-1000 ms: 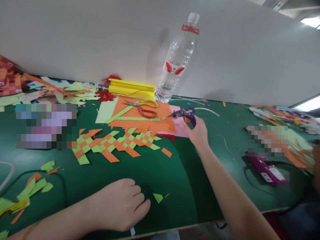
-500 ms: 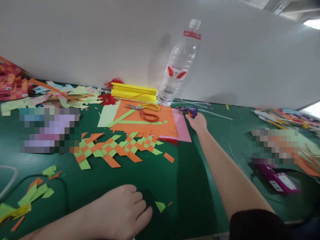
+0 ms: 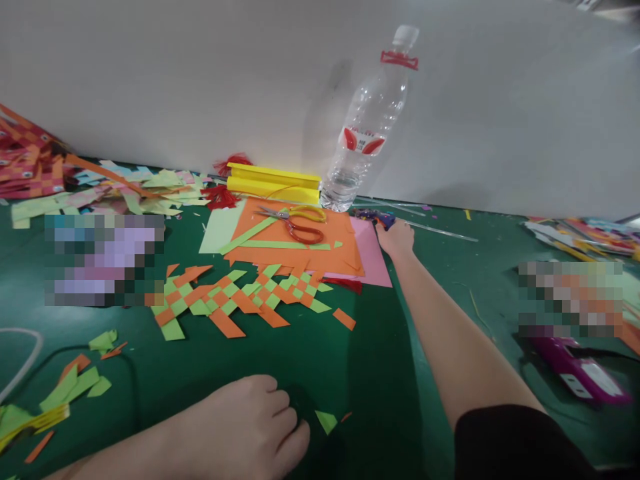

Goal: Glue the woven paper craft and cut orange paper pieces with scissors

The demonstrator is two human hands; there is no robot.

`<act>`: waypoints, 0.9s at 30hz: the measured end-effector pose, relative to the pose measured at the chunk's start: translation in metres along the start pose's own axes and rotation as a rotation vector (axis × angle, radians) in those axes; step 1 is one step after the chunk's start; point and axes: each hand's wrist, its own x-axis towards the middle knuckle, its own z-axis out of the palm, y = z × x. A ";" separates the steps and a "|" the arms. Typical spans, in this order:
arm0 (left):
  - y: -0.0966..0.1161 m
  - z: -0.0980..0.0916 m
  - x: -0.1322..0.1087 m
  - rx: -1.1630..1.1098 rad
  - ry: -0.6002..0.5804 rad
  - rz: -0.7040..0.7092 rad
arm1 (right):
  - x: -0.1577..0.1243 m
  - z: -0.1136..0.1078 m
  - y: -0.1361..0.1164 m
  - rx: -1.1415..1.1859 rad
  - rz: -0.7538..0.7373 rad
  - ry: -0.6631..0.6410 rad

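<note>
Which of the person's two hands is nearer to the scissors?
The right hand. It is to the right of the scissors, at the glue gun. The left hand is farther, at the picture's bottom, with the woven paper in between.

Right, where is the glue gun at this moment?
In the head view, the glue gun is right of centre, at the fingers of the right hand, by the far edge of the pink paper and right of the scissors.

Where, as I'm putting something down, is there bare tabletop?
Bare green table lies between the woven paper and left hand, and between the loose orange scrap and right forearm. Crowded: around the scissors and, back left, under paper strips.
</note>
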 end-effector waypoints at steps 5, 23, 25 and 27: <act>0.000 -0.001 0.000 -0.007 -0.009 0.011 | -0.017 -0.010 -0.006 0.014 -0.037 0.053; -0.005 -0.015 -0.001 0.024 0.225 -0.063 | -0.176 -0.086 -0.049 0.349 -0.701 0.103; -0.005 -0.022 0.000 0.023 0.273 -0.070 | -0.180 -0.086 -0.043 0.277 -0.739 0.093; -0.003 -0.032 0.001 0.003 0.298 -0.083 | -0.178 -0.084 -0.037 0.253 -0.734 0.080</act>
